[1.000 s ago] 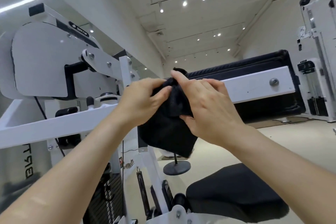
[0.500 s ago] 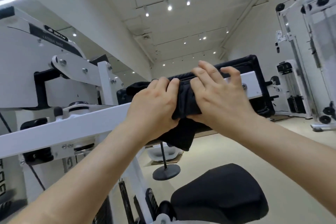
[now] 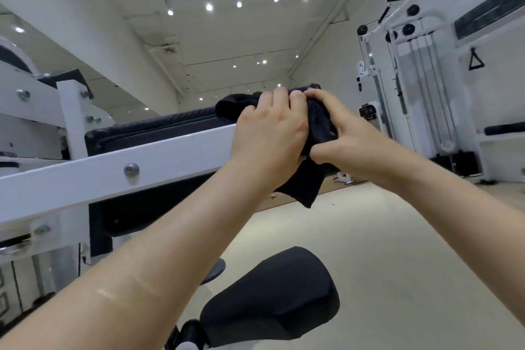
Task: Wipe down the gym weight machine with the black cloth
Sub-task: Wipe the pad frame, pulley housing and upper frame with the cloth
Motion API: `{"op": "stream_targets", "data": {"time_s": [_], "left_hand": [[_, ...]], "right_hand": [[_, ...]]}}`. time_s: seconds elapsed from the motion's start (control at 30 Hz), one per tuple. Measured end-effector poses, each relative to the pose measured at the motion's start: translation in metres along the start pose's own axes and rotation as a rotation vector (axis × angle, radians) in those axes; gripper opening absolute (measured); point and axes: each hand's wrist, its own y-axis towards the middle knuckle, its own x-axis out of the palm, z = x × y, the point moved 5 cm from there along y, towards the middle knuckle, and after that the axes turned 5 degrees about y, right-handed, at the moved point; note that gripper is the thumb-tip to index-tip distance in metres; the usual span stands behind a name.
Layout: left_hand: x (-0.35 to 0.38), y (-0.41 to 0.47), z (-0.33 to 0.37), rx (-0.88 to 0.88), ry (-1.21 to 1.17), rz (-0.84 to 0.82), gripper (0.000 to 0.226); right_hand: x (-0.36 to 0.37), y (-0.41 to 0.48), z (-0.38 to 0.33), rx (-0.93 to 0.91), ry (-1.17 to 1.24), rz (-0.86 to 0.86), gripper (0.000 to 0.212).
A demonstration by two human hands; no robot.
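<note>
Together, both hands (image 3: 301,133) on black cloth (image 3: 304,187).

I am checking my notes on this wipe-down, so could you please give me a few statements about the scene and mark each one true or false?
1. Both hands grip the black cloth. True.
2. The cloth lies on the black seat. False: it is held at the far end of the white bar, well above the seat.
3. The left hand and right hand are side by side on the cloth. True.
4. A corner of the cloth hangs below the hands. True.
5. The pad behind the white bar is red. False: it is black.
</note>
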Motion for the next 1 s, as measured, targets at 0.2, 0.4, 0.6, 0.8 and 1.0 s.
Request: {"op": "stream_targets", "data": {"time_s": [0.2, 0.4, 0.6, 0.8, 1.0], "left_hand": [[-0.001, 0.000, 0.002, 0.052, -0.032, 0.081, 0.044], [0.001, -0.051, -0.053, 0.192, 0.003, 0.091, 0.047], [-0.003, -0.138, -0.167, 0.007, 0.061, -0.107, 0.086], [-0.009, -0.174, -0.199, 0.001, 0.054, -0.124, 0.076], [-0.013, -0.216, -0.237, -0.158, 0.114, -0.110, 0.072]], "right_hand": [[0.020, -0.005, -0.011, -0.169, -0.555, 0.269, 0.090], [0.081, -0.011, -0.046, -0.449, -0.884, 0.107, 0.089], [0.156, 0.004, -0.057, -0.580, -0.987, 0.068, 0.068], [0.213, 0.027, -0.076, -0.722, -0.908, 0.100, 0.054], [0.266, 0.032, -0.095, -0.744, -0.947, 0.137, 0.039]]}}
